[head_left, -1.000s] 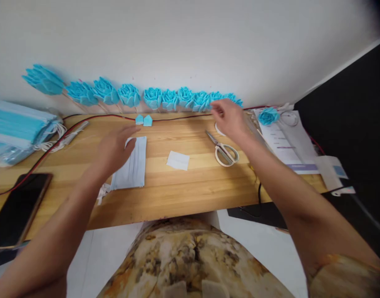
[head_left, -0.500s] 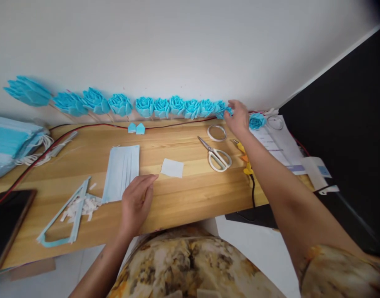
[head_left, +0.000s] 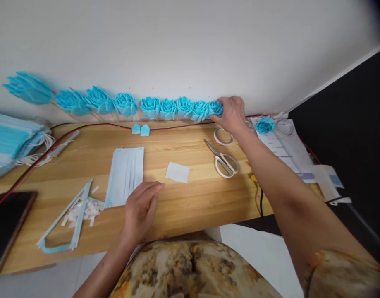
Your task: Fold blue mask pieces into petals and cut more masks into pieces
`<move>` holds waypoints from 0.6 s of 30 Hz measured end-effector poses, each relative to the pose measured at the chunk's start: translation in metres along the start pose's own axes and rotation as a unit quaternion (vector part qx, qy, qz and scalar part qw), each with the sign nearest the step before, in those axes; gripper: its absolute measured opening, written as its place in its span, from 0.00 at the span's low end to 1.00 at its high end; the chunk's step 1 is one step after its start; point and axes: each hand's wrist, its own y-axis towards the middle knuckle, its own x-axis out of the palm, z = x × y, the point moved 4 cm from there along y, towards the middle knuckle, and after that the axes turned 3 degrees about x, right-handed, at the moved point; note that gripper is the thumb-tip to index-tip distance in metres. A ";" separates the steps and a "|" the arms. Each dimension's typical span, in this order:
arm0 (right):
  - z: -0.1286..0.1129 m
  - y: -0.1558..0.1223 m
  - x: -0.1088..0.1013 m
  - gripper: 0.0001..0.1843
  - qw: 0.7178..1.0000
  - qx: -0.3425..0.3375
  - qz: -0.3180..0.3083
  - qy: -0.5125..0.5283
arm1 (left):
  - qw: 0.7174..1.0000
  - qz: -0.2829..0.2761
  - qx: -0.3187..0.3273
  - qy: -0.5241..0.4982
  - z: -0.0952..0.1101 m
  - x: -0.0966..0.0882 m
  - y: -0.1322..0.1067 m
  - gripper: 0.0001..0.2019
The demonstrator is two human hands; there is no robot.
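My right hand [head_left: 231, 114] is at the right end of a row of handmade blue flowers [head_left: 183, 106] along the wall. Its thumb and fingers close around the last blue flower [head_left: 215, 108], partly covering it; whatever lies behind the palm is hidden. My left hand [head_left: 142, 207] rests near the table's front edge, loosely bent, thumb apart from the fingers and nothing in it. Beside it lies a pale blue face mask [head_left: 124, 174], with a small white rectangular piece [head_left: 177, 172] just past the fingertips.
White-handled scissors [head_left: 223, 159] and a tape roll [head_left: 223, 136] lie below my right forearm. Two blue cut pieces [head_left: 140, 129] sit near a red-black cable. Scraps [head_left: 84, 211], a phone [head_left: 10, 227] and stacked masks [head_left: 13, 140] occupy the left. Another blue flower [head_left: 265, 125] rests on papers.
My right hand has shifted slightly left onto the end of the flower row, hiding a flower that showed at its fingertips. The left hand stays nearly still; the view has turned slightly.
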 end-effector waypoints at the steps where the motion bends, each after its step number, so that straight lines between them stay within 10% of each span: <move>1: -0.001 0.002 0.000 0.36 1.000 0.003 0.001 -0.001 | 1.000 0.001 0.003 -0.002 0.001 0.000 0.000 0.15; 18: -0.014 0.003 0.004 0.26 0.998 0.049 0.013 -0.021 | 1.000 -0.001 0.019 -0.014 0.000 0.001 -0.002 0.15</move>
